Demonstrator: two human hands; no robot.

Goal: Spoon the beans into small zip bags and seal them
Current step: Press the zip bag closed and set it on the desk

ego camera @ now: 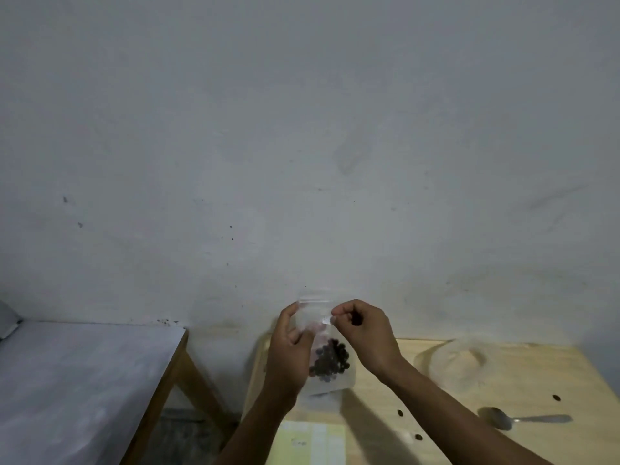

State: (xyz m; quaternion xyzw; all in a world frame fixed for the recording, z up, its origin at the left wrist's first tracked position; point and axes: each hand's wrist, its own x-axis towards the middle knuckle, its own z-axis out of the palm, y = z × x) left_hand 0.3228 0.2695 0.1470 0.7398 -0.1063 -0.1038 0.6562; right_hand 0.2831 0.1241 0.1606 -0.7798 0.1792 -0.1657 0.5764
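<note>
Dark beans [329,360] already sit in the zip bag [322,344], spoon [503,421] parked on the table [436,424], left hand [290,354] gripping its side, right hand [364,333] pinching the strip, so sealing's left.

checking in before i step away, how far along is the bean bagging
Done: dark beans already sit in the clear bag, and the spoon lies on the table. In hand: the left hand holds the bag while the right hand pinches its top strip. Left: whether the seal is closed cannot be told.

Both forearms [453,407] bare, with no sleeves visible.
</note>
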